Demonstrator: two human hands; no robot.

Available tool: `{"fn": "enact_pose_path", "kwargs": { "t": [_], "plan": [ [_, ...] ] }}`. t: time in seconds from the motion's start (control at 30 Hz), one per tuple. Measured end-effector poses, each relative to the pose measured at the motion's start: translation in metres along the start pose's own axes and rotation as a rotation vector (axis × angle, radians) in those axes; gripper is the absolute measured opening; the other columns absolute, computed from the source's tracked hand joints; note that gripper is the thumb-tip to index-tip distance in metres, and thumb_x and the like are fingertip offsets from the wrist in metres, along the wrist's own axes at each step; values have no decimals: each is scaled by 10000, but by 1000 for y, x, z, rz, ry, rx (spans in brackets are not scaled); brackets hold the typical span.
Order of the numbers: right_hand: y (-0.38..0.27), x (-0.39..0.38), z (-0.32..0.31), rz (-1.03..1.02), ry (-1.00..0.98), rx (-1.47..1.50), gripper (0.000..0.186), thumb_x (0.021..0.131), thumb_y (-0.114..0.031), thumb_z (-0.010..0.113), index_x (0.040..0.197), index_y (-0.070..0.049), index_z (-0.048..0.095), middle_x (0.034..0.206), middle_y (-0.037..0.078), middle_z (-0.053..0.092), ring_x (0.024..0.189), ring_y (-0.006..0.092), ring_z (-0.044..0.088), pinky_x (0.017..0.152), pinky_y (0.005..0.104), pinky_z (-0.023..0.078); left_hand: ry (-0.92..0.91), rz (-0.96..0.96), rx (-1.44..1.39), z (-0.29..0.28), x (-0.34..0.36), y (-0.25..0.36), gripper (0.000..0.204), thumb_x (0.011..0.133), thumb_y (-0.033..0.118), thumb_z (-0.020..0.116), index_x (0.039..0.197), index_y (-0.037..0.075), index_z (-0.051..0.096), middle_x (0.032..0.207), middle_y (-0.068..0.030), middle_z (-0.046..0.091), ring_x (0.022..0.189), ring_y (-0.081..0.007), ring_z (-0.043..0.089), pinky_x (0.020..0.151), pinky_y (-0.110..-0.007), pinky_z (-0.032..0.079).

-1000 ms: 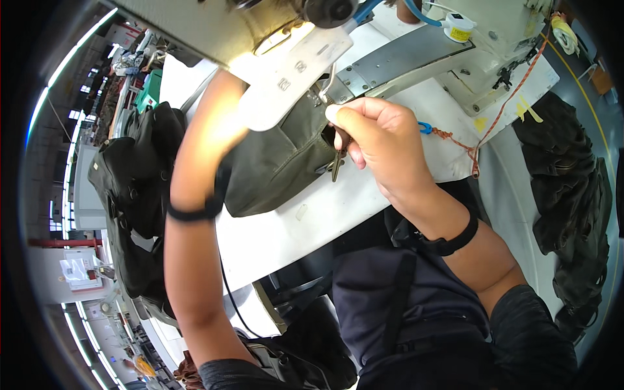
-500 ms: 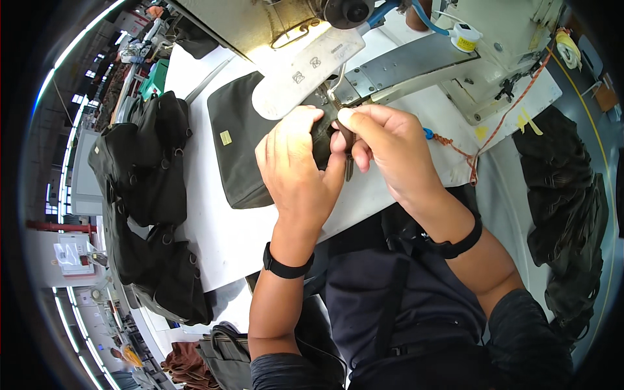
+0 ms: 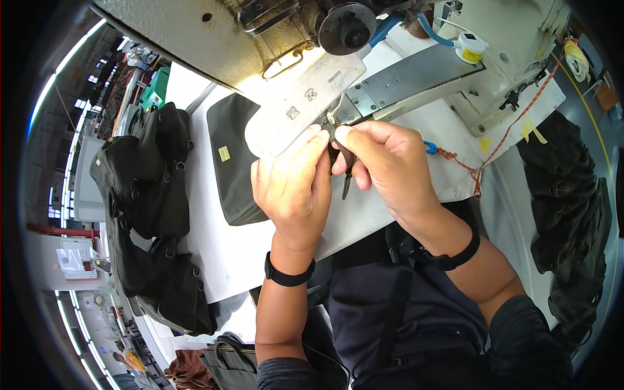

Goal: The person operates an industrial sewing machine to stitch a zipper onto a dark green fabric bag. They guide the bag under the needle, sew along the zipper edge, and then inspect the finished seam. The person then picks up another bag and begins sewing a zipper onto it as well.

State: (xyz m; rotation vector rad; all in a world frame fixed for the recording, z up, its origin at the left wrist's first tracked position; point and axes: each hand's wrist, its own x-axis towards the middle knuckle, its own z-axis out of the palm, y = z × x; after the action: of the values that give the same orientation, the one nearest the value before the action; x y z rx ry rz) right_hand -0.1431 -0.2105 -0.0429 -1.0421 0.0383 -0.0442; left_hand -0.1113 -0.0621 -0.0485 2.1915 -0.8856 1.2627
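My left hand (image 3: 292, 192) is closed at the edge of a dark olive bag (image 3: 237, 179), its fingertips beside the presser foot of a sewing machine (image 3: 416, 81). A small yellowish label marks the bag, which lies on the white table left of that hand. My right hand (image 3: 395, 166) pinches a narrow brown strip (image 3: 347, 158) between thumb and fingers, just right of the left fingertips. Below the fingers hangs a thin dark end (image 3: 346, 187); whether it belongs to the strip I cannot tell. A pale guard plate (image 3: 302, 107) hides part of the bag and the needle area.
Several dark bags with metal rings (image 3: 153, 175) hang along the table's left edge. A heap of dark fabric pieces (image 3: 562, 195) lies at the right. An orange cord (image 3: 523, 117) runs beside the machine. More bags (image 3: 231, 357) and brown material (image 3: 188, 369) are at the lower left.
The whole view has shifted, so the machine and table sit lower in the picture. Both hands stay at the presser foot; the left fingers have drawn closer together.
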Motion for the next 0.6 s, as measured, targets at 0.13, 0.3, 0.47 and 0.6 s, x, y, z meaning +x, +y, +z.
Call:
{"fn": "enact_pose_path", "kwargs": {
  "t": [0.13,0.3,0.47,0.6],
  "plan": [
    [-1,-1,0,17,4,-21,201,995,-158,611,949,19,695,747,84,704,510,45,498,487,193,385,-10,-7,-10,-1,2,0,270,756,-5,801,991,113,740,990,-12,756,887,-181,689,695,-302,427],
    [-11,2,-8,42,-74,-157,237,1004,-195,614,995,27,697,788,81,713,553,50,556,509,193,429,-20,29,-30,1,4,-4,278,751,-2,802,992,123,744,983,-7,757,890,-176,686,697,-301,428],
    [-42,-11,-40,-129,-116,-630,255,1007,-214,593,1057,9,708,826,56,722,599,64,593,526,221,472,-68,-5,-53,-6,6,-2,254,763,-41,783,973,97,746,983,-43,760,869,-210,694,752,-310,477],
    [-140,-33,-93,-789,180,-967,266,1041,-78,462,1143,64,662,1020,103,729,886,156,672,777,273,530,-43,-19,-75,-10,0,-6,255,762,-56,780,968,89,746,981,-57,761,853,-225,694,767,-312,500]
  ]
}}
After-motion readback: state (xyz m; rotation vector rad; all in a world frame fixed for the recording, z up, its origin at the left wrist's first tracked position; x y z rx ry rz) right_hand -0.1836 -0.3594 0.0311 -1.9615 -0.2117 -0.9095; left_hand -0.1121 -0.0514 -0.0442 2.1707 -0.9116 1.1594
